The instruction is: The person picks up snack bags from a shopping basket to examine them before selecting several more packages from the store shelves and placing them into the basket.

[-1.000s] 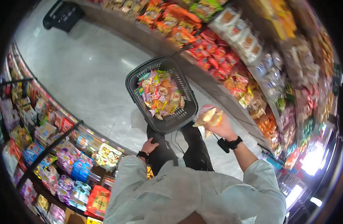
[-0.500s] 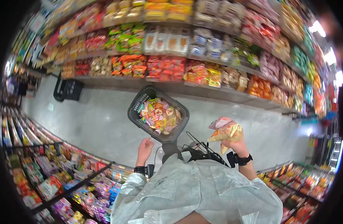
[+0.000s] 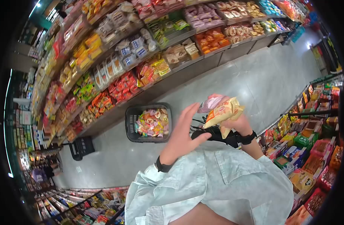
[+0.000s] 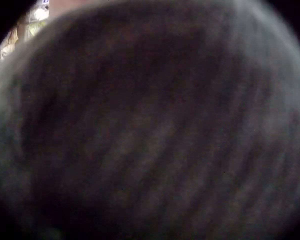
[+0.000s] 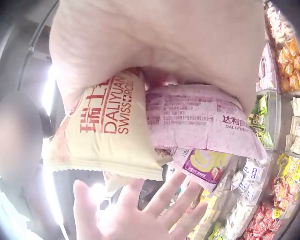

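Note:
My right hand [image 3: 239, 123] grips a bunch of snack packets in front of my body. A cream Swiss roll packet [image 5: 110, 125] with red lettering is at its front, beside a pale purple packet [image 5: 200, 115]. Below these, a smaller purple-and-yellow packet [image 5: 205, 165] shows in the right wrist view. Raised with fingers straight and thumb spread, my left hand [image 3: 181, 133] is just left of the packets and grips nothing. A dark, blurred surface fills most of the left wrist view. On the floor, a dark shopping basket [image 3: 131, 122] contains a pile of mixed wrapped snacks.
Stepped shelves [image 3: 172, 67] of bagged snacks curve along the far side of the aisle. Another black basket [image 3: 82, 148] is on the floor [image 3: 108, 165] to the left. Packaged goods [image 3: 306, 146] fill a display on the right, with more at lower left.
The head view has swung to the right along the shelves. My left hand has risen from near my leg to beside the packets, while my right hand keeps its grip on them.

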`<state>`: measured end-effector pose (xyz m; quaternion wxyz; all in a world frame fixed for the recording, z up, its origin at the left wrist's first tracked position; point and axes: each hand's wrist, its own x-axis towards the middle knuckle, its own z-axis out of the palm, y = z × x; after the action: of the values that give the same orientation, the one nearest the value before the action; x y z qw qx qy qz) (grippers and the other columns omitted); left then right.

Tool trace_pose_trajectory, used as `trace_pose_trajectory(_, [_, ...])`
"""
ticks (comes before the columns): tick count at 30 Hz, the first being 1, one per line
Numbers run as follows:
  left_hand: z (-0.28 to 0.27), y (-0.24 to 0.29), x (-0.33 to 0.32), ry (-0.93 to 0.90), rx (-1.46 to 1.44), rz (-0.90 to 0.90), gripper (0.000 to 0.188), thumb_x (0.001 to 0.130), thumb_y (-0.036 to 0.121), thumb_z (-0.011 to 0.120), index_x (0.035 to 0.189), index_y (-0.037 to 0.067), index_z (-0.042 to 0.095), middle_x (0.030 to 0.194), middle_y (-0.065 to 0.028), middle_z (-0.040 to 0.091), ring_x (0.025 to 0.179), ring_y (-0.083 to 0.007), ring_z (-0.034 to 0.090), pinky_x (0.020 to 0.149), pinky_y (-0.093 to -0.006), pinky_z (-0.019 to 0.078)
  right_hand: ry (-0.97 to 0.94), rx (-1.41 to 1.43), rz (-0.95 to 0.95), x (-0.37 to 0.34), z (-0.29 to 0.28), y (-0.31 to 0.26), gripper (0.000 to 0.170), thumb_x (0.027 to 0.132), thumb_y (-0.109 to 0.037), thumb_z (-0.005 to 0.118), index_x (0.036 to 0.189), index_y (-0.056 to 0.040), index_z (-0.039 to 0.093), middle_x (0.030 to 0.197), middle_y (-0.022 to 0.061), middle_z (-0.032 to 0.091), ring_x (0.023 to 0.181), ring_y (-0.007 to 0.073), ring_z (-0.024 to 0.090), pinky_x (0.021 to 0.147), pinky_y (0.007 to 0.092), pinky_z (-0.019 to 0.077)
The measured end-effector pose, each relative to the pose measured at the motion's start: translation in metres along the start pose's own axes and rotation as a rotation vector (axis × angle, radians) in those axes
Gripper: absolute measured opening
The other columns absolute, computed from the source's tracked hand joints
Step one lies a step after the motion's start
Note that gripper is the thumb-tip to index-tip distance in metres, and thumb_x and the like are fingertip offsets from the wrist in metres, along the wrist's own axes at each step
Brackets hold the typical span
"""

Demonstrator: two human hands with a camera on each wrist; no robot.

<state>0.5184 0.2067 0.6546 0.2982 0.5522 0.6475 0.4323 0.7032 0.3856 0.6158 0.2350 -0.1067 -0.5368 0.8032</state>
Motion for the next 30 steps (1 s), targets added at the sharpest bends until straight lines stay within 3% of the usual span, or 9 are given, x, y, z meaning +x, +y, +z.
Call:
trace_pose_trajectory(4, [0.024,-0.006,0.032,-0.094,-0.102,0.021,0.119,0.081,0.039,0.090,0.170,0.007,0.018,0.166,-0.0255,0.031,0.154,-0.0415,0.034,0.125,-0.0482,0.0316,-0.053,-0.003,-0.032,-0.005,-0.005,-0.007,0.067,0.073,-0.008,0.087,0.134,0.0003,0.061,0.152,0.0139,0.052,0.126,0.0194,0.062,0.107,0.0363,0.0504])
trace_pose_trajectory(10, [0.038,-0.024,0.066,-0.212,-0.385,-0.077,0.123,0.081,0.035,0.090,0.171,0.007,0.011,0.163,-0.0241,0.036,0.152,-0.0378,0.039,0.124,-0.0473,0.0333,-0.024,-0.132,0.005,0.006,-0.025,-0.012,0.059,0.072,-0.009,0.090,0.126,-0.0028,0.067,0.153,0.0149,0.051,0.128,0.0192,0.060,0.106,0.0358,0.0500])
trace_pose_trajectory(14, [0.035,-0.052,0.104,-0.237,-0.424,-0.117,0.122,0.080,0.028,0.091,0.171,0.008,0.012,0.163,-0.0235,0.038,0.152,-0.0349,0.041,0.123,-0.0457,0.0364,0.050,-0.104,0.061,0.035,-0.047,-0.004,0.073,0.072,-0.009,0.089,0.139,-0.0022,0.060,0.152,0.0119,0.052,0.128,0.0187,0.060,0.107,0.0355,0.0493])
trace_pose_trajectory(19, [0.010,-0.066,0.181,-0.273,-0.446,-0.117,0.113,0.085,0.013,0.086,0.171,0.008,0.013,0.159,-0.0223,0.045,0.146,-0.0331,0.050,0.118,-0.0427,0.0434,0.143,-0.082,0.062,0.098,-0.080,-0.009,0.090,0.072,-0.012,0.087,0.153,-0.0013,0.048,0.150,0.0073,0.054,0.128,0.0183,0.060,0.107,0.0361,0.0499])
trace_pose_trajectory(23, [0.009,-0.111,0.237,-0.177,-0.626,-0.170,0.089,0.091,0.005,0.078,0.163,0.004,0.025,0.148,-0.0225,0.055,0.133,-0.0286,0.061,0.109,-0.0399,0.0506,0.233,-0.252,0.056,0.148,-0.103,-0.032,0.084,0.071,-0.013,0.087,0.147,-0.0010,0.053,0.148,0.0096,0.055,0.127,0.0185,0.060,0.111,0.0372,0.0461])
trace_pose_trajectory(26, [-0.004,-0.133,0.282,-0.116,-0.687,-0.387,0.069,0.094,0.005,0.075,0.150,0.003,0.036,0.138,-0.0223,0.061,0.121,-0.0237,0.066,0.101,-0.0378,0.0544,0.279,-0.308,0.083,0.168,-0.130,-0.034,0.074,0.070,-0.013,0.087,0.137,-0.0010,0.058,0.147,0.0123,0.056,0.129,0.0207,0.058,0.115,0.0390,0.0423])
trace_pose_trajectory(29, [-0.016,-0.160,0.321,-0.054,-0.669,-0.379,0.059,0.095,0.008,0.076,0.141,0.003,0.039,0.132,-0.0220,0.063,0.112,-0.0209,0.068,0.096,-0.0359,0.0555,0.329,-0.286,0.080,0.186,-0.146,-0.049,0.063,0.069,-0.014,0.086,0.126,-0.0015,0.062,0.140,0.0144,0.060,0.131,0.0256,0.056,0.116,0.0428,0.0403])
trace_pose_trajectory(30, [-0.020,-0.169,0.333,-0.034,-0.587,-0.319,0.062,0.095,0.010,0.076,0.145,0.001,0.041,0.135,-0.0201,0.063,0.115,-0.0213,0.067,0.096,-0.0354,0.0556,0.321,-0.337,0.037,0.191,-0.158,-0.049,0.060,0.069,-0.015,0.086,0.123,-0.0017,0.063,0.137,0.0147,0.062,0.131,0.0274,0.056,0.116,0.0443,0.0405])
